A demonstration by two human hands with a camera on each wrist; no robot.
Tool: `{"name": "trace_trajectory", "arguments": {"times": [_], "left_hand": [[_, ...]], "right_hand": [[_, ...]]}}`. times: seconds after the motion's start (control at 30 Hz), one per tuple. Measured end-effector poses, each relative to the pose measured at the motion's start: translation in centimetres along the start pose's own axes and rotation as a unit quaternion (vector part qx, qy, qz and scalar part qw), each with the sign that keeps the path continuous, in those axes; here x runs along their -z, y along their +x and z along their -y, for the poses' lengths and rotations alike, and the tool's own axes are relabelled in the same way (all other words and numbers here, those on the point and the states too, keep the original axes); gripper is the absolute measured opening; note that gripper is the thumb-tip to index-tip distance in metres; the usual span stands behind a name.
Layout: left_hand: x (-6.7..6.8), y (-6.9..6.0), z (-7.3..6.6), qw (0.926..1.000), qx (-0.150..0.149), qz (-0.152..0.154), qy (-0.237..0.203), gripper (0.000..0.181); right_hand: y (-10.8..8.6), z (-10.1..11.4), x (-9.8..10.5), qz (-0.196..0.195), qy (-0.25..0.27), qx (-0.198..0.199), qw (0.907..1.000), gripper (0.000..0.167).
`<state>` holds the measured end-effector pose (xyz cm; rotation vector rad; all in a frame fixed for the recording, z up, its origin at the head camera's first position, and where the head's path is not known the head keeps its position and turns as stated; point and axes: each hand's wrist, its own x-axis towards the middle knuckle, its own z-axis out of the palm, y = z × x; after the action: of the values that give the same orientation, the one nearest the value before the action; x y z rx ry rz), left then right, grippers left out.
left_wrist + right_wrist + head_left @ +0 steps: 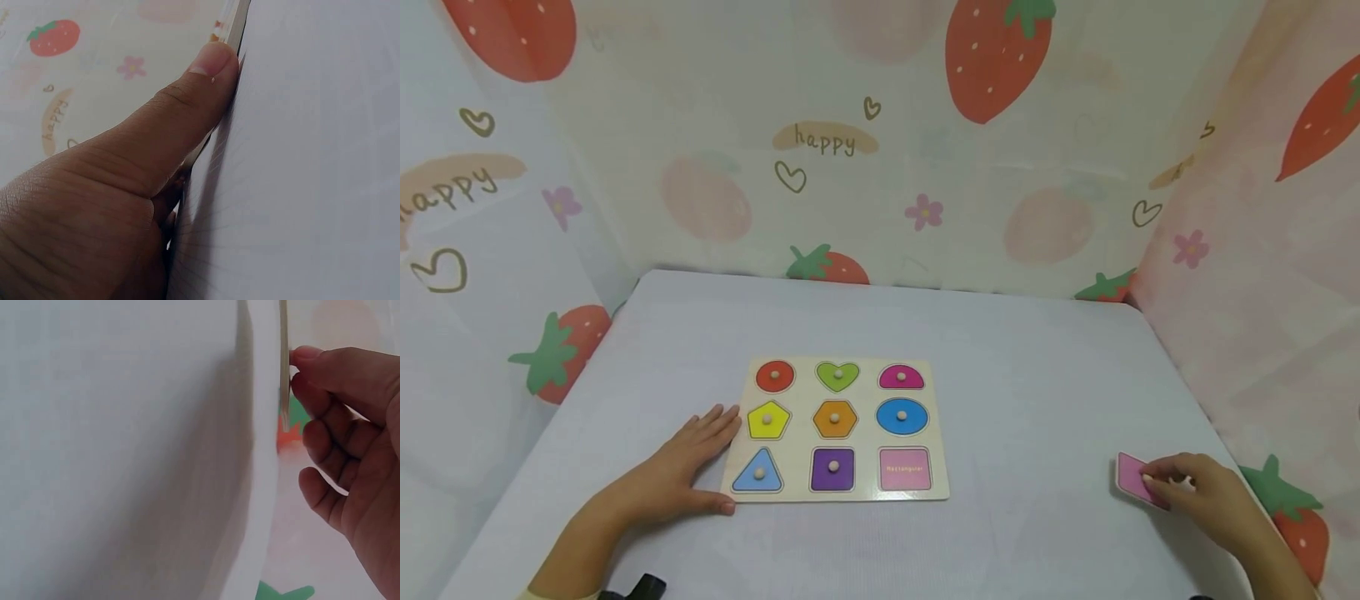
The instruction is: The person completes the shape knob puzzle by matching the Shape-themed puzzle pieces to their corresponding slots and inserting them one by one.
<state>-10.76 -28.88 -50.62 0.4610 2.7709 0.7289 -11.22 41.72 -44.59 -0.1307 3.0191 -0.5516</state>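
A wooden shape puzzle board [865, 487] lies flat near the middle of the white table, with knobbed pieces in most of its recesses. Its lower right recess [905, 469] is bare pink with a printed word. My left hand [681, 471] rests at the board's left edge, fingers straight and thumb at the lower corner; the left wrist view shows the thumb [169, 106] against the board's edge. At the right side of the table, my right hand [1206, 496] pinches a pink rectangular puzzle piece [1131, 477] by its knob. The right wrist view shows that piece [284, 375] edge-on, raised off the table.
The white-covered table [1037, 375] reaches to a back cloth [737, 100] printed with strawberries, and similar cloths hang at both sides. A black object [647, 587] shows at the bottom edge beside the left forearm.
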Motion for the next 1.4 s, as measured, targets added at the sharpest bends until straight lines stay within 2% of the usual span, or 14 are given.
{"name": "trace_trajectory", "arguments": {"times": [0.17, 0.47, 0.63, 0.87, 1.07, 1.13, 1.4], "left_hand": [[0.1, 0.1, 0.2, 1.0000, 0.000, -0.002, 0.004, 0.124], [0.3, 0.3, 0.3, 1.0000, -0.004, -0.002, 0.004, 0.124], [0.5, 0.2, 0.2, 1.0000, -0.003, -0.002, 0.006, 0.123], [0.7, 0.0, 0.0, 0.9996, -0.025, -0.013, 0.001, 0.122], [0.5, 0.0, -0.3, 0.9997, -0.018, -0.006, -0.013, 0.122], [0.5, -0.2, -0.3, 0.9995, -0.024, -0.007, -0.017, 0.122], [0.2, -0.3, -0.2, 0.9998, -0.014, -0.005, -0.010, 0.122]], "right_hand": [[0.1, 1.3, -0.2, -0.048, 0.013, 0.044, 0.9978, 0.012], [0.3, 4.1, -0.4, -0.079, 0.014, 0.076, 0.9939, 0.010], [0.7, 6.0, -0.4, -0.080, 0.029, 0.097, 0.9916, 0.011], [1.6, 8.0, -1.2, -0.074, 0.037, 0.132, 0.9878, 0.013], [2.6, 9.2, -2.0, -0.064, 0.052, 0.159, 0.9838, 0.015], [2.8, 9.5, -2.4, -0.059, 0.057, 0.167, 0.9825, 0.016], [3.9, 11.6, -3.5, -0.055, 0.071, 0.211, 0.9732, 0.023]]}}
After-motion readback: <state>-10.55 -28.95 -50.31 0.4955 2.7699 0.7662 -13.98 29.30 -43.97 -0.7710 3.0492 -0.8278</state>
